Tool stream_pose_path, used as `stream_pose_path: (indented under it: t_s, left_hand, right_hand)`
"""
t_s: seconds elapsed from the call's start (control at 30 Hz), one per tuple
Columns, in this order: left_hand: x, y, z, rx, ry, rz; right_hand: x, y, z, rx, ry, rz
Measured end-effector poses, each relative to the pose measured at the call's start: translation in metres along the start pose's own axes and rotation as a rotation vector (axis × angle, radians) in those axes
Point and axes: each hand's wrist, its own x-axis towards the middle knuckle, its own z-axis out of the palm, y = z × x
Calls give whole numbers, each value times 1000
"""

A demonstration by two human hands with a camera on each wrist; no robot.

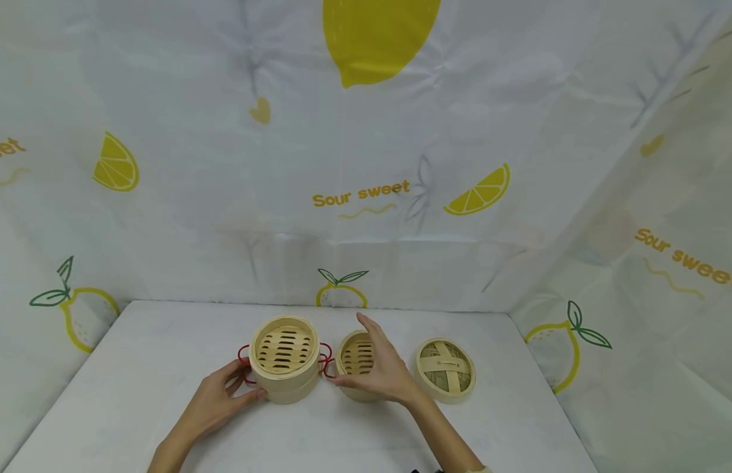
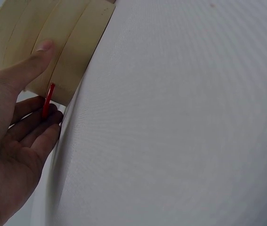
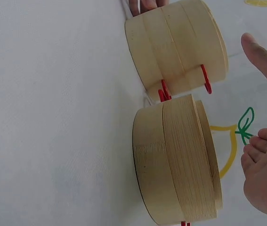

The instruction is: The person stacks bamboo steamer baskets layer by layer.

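A stacked bamboo steamer [image 1: 290,387] with a slatted top and red handles stands left of the middle. My left hand [image 1: 214,399] holds its left side, the thumb [image 2: 35,62] against the wall and the other fingers around a red handle [image 2: 48,100]. To the right is a smaller bamboo steamer [image 1: 355,358], partly hidden by my right hand [image 1: 385,376]. That hand hovers over it with thumb and fingers spread, holding nothing. In the right wrist view it hangs apart from the smaller steamer's rim [image 3: 204,155].
A round woven bamboo lid [image 1: 445,370] lies to the right of the smaller steamer. All stand on a white table [image 1: 319,440], with a lemon-print sheet [image 1: 236,190] hanging behind and along the sides. Red handles of both steamers [image 3: 163,92] come close together between them.
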Motion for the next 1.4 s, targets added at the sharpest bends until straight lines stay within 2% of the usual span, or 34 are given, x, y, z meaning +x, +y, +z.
stream_pose_path:
  t_s: [0.27,0.77,1.07,1.4]
  left_hand:
    - [0,1,-1,-19,-7,7]
    - [-2,6,-1,-20,-28,-76]
    - [-1,4,-1,-21,-17,-33]
    - [-1,4,-1,-12,-10,-21]
  right_hand:
    - [-3,11,-3,-15,33,-16]
    - [-12,37,-6,-29,20,64]
    - [-15,48,-3,-36,32,70]
    - [-17,56,0,-40,36,69]
